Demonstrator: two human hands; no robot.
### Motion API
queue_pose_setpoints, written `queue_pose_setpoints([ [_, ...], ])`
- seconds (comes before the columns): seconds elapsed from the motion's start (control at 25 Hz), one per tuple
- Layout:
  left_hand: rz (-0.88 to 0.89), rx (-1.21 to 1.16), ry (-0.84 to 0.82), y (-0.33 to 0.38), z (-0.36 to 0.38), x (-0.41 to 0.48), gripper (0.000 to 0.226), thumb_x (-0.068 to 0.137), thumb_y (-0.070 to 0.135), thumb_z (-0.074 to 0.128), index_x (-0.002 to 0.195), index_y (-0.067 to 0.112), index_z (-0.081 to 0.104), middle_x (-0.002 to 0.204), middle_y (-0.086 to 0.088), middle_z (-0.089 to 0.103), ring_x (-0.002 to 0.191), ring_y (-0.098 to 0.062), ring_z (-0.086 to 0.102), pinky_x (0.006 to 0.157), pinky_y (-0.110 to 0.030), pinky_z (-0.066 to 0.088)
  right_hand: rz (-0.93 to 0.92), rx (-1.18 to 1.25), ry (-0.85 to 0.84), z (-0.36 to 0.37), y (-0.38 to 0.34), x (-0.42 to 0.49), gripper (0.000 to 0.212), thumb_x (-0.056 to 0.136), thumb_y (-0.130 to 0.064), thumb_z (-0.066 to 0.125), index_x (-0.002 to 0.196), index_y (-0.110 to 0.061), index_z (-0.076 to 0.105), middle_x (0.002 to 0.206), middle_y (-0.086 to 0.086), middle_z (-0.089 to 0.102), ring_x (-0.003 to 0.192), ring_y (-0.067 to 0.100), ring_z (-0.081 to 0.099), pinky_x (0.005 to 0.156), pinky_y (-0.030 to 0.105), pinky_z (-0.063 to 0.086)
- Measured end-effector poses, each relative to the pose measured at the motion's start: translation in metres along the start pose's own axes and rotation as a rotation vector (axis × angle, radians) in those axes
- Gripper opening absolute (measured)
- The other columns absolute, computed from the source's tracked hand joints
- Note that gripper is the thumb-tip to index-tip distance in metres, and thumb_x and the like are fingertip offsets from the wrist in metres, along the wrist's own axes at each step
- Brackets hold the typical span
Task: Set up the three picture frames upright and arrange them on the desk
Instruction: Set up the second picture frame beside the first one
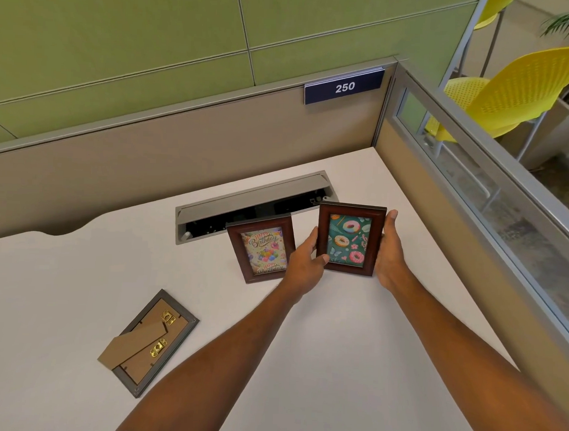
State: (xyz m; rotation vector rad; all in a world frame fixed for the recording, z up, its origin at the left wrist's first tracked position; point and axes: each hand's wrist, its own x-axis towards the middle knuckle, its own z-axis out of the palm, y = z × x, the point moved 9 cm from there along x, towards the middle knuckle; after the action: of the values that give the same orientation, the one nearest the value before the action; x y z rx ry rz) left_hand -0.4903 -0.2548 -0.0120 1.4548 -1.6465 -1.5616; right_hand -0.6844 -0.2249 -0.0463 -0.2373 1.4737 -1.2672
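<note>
A dark wood frame with a doughnut picture (pixel 350 238) is upright near the back right of the white desk (pixel 337 339). My left hand (pixel 304 261) grips its left edge and my right hand (pixel 388 248) grips its right edge. Just left of it a second dark wood frame with a "Happy Birthday" picture (pixel 261 248) stands upright, partly behind my left hand. A grey frame (pixel 149 343) lies face down at the front left, cardboard stand and gold clips showing.
An open grey cable tray (pixel 245 201) is set into the desk behind the frames. Beige partition walls (pixel 182 147) close the back and right, with a "250" sign (pixel 344 86). Yellow chairs (pixel 519 91) stand beyond the right partition.
</note>
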Motion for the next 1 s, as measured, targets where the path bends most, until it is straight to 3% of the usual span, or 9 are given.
queue_pose_setpoints([
  [0.28,0.007,0.026,-0.018,-0.003,0.003,0.0,0.07,0.106,0.001,0.057,0.165,0.033,0.037,0.153,0.012,0.056,0.143,-0.008,0.047,0.119,-0.035,0.048,-0.018,0.022,-0.008,-0.003,0.002,0.002,0.088,0.095,-0.087,0.024,0.128,-0.025,0.078,0.122,0.011,0.082,0.112,0.034,0.079,0.101,0.055,0.06],
  [0.44,-0.039,0.05,-0.035,-0.002,0.005,-0.008,0.076,0.107,0.009,0.06,0.171,0.029,0.023,0.163,0.002,0.05,0.153,-0.018,0.042,0.118,-0.033,0.042,-0.027,0.002,-0.042,-0.002,0.001,-0.002,0.085,0.097,-0.086,0.021,0.122,-0.028,0.079,0.117,0.006,0.083,0.107,0.028,0.08,0.097,0.048,0.061],
  [0.52,-0.067,0.082,-0.002,-0.002,0.005,-0.016,0.077,0.108,0.013,0.061,0.172,0.023,0.019,0.166,-0.002,0.046,0.154,-0.022,0.04,0.119,-0.035,0.039,-0.028,-0.04,-0.027,-0.01,0.003,-0.005,0.084,0.098,-0.085,0.021,0.12,-0.026,0.076,0.112,0.002,0.083,0.104,0.024,0.079,0.096,0.043,0.059],
  [0.6,-0.079,0.045,0.081,-0.007,0.005,-0.027,0.07,0.108,0.013,0.06,0.17,0.018,0.028,0.166,-0.004,0.047,0.154,-0.024,0.042,0.122,-0.04,0.04,-0.032,-0.095,0.046,-0.026,0.006,-0.006,0.078,0.1,-0.082,0.027,0.117,-0.021,0.072,0.109,0.002,0.08,0.101,0.022,0.077,0.093,0.041,0.058],
  [0.68,-0.076,-0.002,0.196,-0.017,0.001,-0.044,0.05,0.109,0.014,0.057,0.158,0.016,0.051,0.152,-0.006,0.063,0.142,-0.024,0.059,0.116,-0.039,0.052,-0.049,-0.151,0.183,-0.049,0.01,-0.005,0.062,0.106,-0.068,0.045,0.11,-0.013,0.075,0.109,0.008,0.081,0.093,0.022,0.077,0.08,0.036,0.058],
  [0.76,-0.075,-0.025,0.241,-0.028,-0.002,-0.064,0.032,0.108,0.016,0.055,0.135,0.018,0.071,0.121,-0.002,0.08,0.114,-0.019,0.075,0.099,-0.033,0.061,-0.036,-0.192,0.351,-0.075,0.016,-0.007,0.041,0.105,-0.043,0.066,0.112,-0.005,0.078,0.11,0.014,0.082,0.08,0.019,0.076,0.068,0.029,0.054],
  [0.84,-0.107,-0.105,0.211,-0.042,-0.003,-0.08,0.025,0.107,0.016,0.056,0.118,0.018,0.078,0.097,-0.001,0.083,0.093,-0.018,0.079,0.086,-0.029,0.064,-0.007,-0.2,0.458,-0.094,0.024,-0.013,0.03,0.101,-0.029,0.073,0.111,-0.002,0.08,0.102,0.013,0.083,0.071,0.015,0.073,0.07,0.029,0.057],
  [0.92,-0.145,-0.143,0.214,-0.057,-0.012,-0.09,0.021,0.106,0.017,0.059,0.111,0.017,0.08,0.09,-0.002,0.083,0.086,-0.021,0.08,0.08,-0.028,0.064,0.008,-0.224,0.516,-0.105,0.033,-0.022,0.029,0.1,-0.03,0.073,0.106,-0.003,0.082,0.089,0.008,0.081,0.069,0.015,0.072,0.081,0.036,0.062],
  [1.0,-0.168,-0.141,0.245,-0.069,-0.027,-0.097,0.019,0.105,0.019,0.061,0.107,0.018,0.08,0.087,-0.002,0.083,0.083,-0.021,0.08,0.078,-0.028,0.065,0.012,-0.24,0.527,-0.102,0.041,-0.033,0.029,0.1,-0.032,0.071,0.103,-0.004,0.082,0.084,0.007,0.078,0.07,0.018,0.071,0.083,0.039,0.062],
])
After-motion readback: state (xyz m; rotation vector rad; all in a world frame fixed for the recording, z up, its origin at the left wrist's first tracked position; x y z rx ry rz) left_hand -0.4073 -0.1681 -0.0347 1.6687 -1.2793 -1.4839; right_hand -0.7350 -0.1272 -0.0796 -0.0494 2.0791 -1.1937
